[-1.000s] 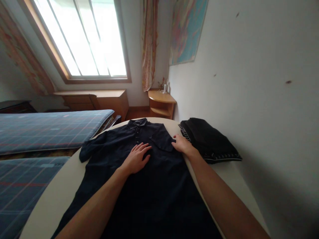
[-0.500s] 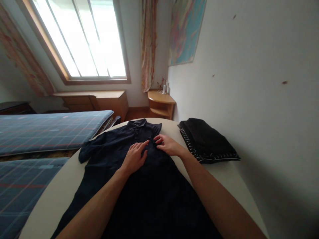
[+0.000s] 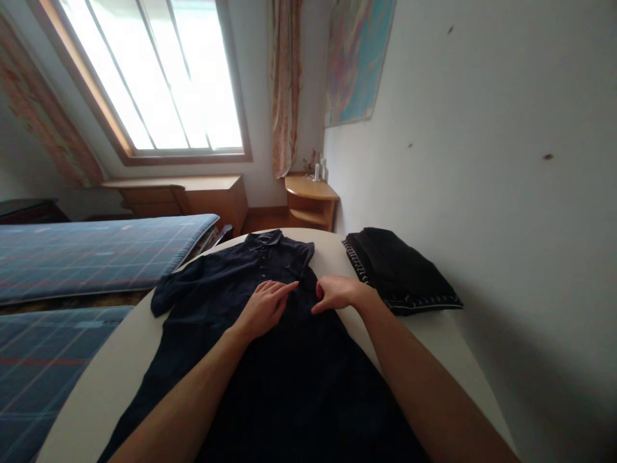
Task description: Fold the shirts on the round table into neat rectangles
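Note:
A dark navy polo shirt lies spread on a round pale table, its buttoned collar at the far side. The left-hand sleeve reaches out to the side; on the right the shirt's edge runs inward and that sleeve does not show stretched out. My left hand rests on the chest with fingers extended, the index finger pointing toward the right armhole. At the shirt's right edge is my right hand, fingers curled down and thumb apart from them. No cloth shows between that thumb and fingers.
A folded black garment pile with white-striped trim sits on the table's right side, near the wall. Blue plaid mattresses are at the left. A wooden corner shelf and a low wooden desk stand beyond.
My right hand has moved down and slightly right along the shirt's edge, away from the cloth near the right sleeve. My left hand has shifted slightly right, its index finger straighter.

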Tool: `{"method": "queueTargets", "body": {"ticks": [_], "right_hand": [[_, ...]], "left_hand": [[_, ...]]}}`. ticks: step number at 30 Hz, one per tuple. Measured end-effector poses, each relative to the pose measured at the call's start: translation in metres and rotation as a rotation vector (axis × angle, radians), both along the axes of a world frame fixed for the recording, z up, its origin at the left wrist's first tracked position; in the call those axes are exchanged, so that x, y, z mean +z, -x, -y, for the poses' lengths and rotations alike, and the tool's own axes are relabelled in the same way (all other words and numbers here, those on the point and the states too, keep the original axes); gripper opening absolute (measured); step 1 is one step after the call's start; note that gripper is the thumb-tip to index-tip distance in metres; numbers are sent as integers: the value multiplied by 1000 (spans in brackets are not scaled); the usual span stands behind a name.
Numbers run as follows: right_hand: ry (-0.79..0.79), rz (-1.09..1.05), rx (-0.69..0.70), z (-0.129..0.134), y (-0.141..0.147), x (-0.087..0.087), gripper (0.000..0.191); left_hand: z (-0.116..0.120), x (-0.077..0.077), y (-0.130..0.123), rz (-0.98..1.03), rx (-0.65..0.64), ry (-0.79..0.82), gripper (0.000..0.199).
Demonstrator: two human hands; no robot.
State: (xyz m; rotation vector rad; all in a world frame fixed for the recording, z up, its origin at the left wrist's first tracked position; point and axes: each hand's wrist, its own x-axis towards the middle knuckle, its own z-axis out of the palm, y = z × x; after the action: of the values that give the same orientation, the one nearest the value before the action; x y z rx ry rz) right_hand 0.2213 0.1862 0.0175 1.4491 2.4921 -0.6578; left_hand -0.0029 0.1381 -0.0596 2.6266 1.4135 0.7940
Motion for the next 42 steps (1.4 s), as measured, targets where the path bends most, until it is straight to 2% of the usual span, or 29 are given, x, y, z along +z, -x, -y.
{"method": "queueTargets", "body": {"ticks": [2, 5, 9, 13, 18, 21, 25, 29, 32, 34, 36, 38, 42], "right_hand": [[-4, 70, 23, 4, 1, 4, 19], [11, 25, 81, 8, 4, 7, 10], [-14, -86, 144, 13, 13, 6, 14], [-34, -166, 206, 16, 20, 2, 16], [127, -204, 139, 20, 23, -1, 33], [189, -55, 76, 26, 23, 2, 44], [279, 45, 73, 37, 23, 10, 41], [325, -128, 146, 46, 22, 21, 55], [382, -317, 203, 54, 25, 27, 74], [449, -356, 234, 60, 29, 28, 85], [517, -312, 268, 65, 34, 28, 89], [522, -205, 338, 70, 40, 27, 84], [353, -31, 498, 83, 50, 29, 73]], "left_hand": [[1, 2, -2, 4, 6, -3, 49], [4, 5, -4, 21, 5, -8, 50], [7, 7, -5, 41, 14, 1, 46], [4, 2, -4, 48, 55, 39, 47], [-2, -5, 0, 133, 91, 94, 51], [-3, -7, 1, 175, 97, 115, 53], [-4, -7, 0, 217, 101, 140, 55], [-6, -4, 1, 336, 118, 150, 57], [-8, -3, 6, 478, 231, 175, 63], [-10, -4, 9, 508, 324, 195, 66], [-12, -6, 11, 467, 384, 199, 64], [-15, -8, 11, 412, 402, 192, 57], [-18, -12, 8, 339, 382, 171, 38]]}}
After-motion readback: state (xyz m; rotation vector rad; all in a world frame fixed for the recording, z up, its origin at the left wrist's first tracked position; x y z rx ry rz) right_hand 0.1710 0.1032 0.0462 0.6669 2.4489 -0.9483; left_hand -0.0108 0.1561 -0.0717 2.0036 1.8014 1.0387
